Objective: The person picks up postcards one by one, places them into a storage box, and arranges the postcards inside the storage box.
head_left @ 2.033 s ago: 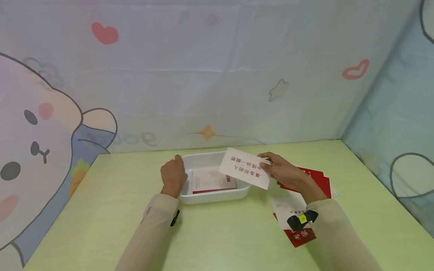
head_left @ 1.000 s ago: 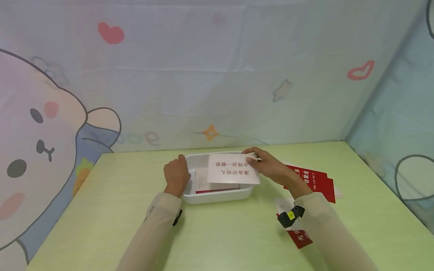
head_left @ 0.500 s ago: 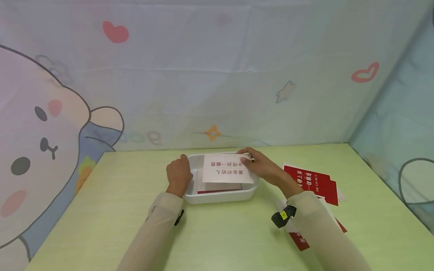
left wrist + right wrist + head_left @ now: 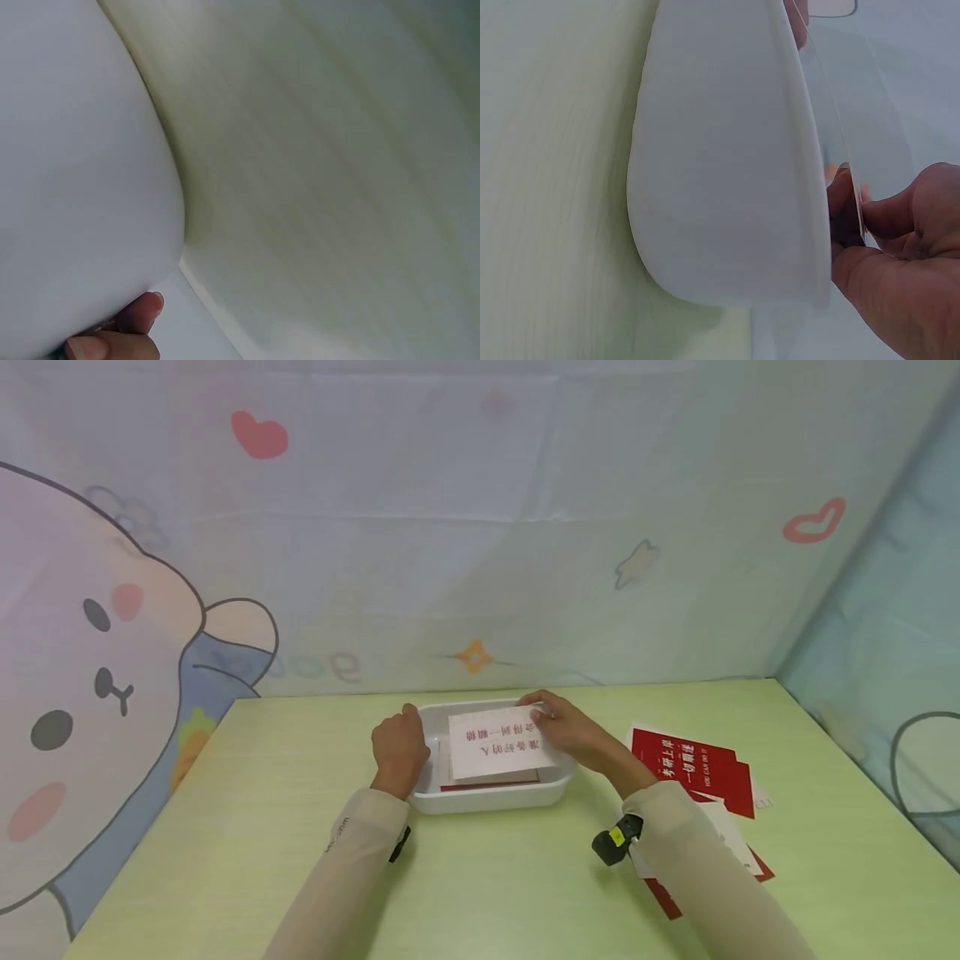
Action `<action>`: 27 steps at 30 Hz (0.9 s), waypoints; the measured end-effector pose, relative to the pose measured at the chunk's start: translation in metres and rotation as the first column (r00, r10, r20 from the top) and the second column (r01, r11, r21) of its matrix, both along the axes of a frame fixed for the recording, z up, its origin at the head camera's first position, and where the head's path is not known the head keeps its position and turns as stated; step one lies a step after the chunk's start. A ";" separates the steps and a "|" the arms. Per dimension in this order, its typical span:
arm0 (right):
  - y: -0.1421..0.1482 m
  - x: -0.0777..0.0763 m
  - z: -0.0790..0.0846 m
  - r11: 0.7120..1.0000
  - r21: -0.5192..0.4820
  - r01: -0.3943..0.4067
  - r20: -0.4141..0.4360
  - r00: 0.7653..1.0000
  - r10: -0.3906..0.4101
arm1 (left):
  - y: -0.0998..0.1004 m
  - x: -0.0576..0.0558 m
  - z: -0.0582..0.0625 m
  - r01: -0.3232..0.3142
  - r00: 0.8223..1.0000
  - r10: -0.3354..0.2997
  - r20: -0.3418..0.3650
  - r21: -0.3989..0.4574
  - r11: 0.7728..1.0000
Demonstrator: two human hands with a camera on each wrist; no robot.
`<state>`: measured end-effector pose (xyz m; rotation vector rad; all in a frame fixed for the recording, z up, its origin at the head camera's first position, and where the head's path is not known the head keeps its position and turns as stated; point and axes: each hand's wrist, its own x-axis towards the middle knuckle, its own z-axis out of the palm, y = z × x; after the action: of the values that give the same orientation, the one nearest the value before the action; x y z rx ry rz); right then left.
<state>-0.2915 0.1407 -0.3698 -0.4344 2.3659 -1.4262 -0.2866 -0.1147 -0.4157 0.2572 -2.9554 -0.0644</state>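
A white card with red print (image 4: pixel 495 743) is pinched at its right edge by my right hand (image 4: pixel 573 731), over the white tray (image 4: pixel 487 799). In the right wrist view the thumb and fingers (image 4: pixel 900 217) close on the card's edge, just above the tray rim. My left hand (image 4: pixel 400 745) grips the tray's left end; fingertips (image 4: pixel 142 311) curl at its rim in the left wrist view. Beneath the held card, another card with a red edge (image 4: pixel 480 784) lies inside the tray, mostly hidden by it.
On the right of the pale green table (image 4: pixel 465 877) lie several red cards (image 4: pixel 720 772) fanned together. Closer in, white cards (image 4: pixel 727 831) and more red ones overlap, partly hidden under my right sleeve (image 4: pixel 697 868). A printed cloth backdrop (image 4: pixel 420 560) stands behind the table.
My right hand has carried the white card leftward from beside the tray to over it, turning it level and lowering it slightly. My left hand keeps its hold on the tray.
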 end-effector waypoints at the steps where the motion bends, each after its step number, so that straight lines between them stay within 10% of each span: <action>1: -0.001 0.000 -0.001 1.000 -0.005 0.005 0.012 1.000 -0.005 | 0.000 0.000 0.000 0.000 1.000 0.000 -0.001 0.003 1.000; 27: -0.023 -0.008 -0.012 1.000 -0.013 -0.019 0.057 0.998 0.020 | 0.000 0.001 0.002 -0.020 1.000 0.020 0.017 -0.005 1.000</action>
<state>-0.2994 0.1177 -0.3821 -0.4130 2.3028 -1.4260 -0.2857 -0.1144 -0.4142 0.2879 -2.9686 -0.0531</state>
